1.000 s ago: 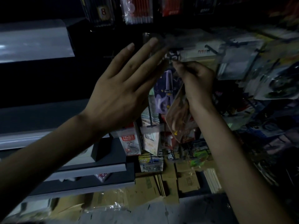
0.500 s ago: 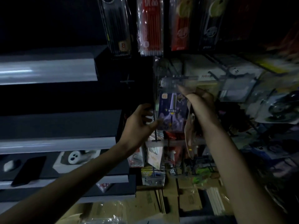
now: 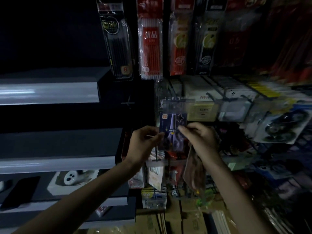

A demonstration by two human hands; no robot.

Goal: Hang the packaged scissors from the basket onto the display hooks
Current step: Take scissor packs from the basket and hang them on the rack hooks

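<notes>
A dark blue pack of purple scissors (image 3: 172, 125) hangs just under the clear price strip of a display hook (image 3: 177, 103). My left hand (image 3: 143, 142) pinches the pack's left edge. My right hand (image 3: 197, 139) pinches its right side with thumb and forefinger. Below my right hand a brownish clear pack (image 3: 194, 171) hangs down; whether that hand also holds it I cannot tell. The basket is out of view.
Long packs of pens and refills (image 3: 150, 39) hang in a row above. Other packaged goods (image 3: 278, 127) crowd the hooks to the right. Grey shelf edges (image 3: 49, 93) jut out on the left. Cardboard boxes (image 3: 185, 220) lie on the floor below.
My left hand dropped from spread fingers near the hook to a pinch on the scissors pack. My right hand came down from the hook to the pack's right side. The view tilted up.
</notes>
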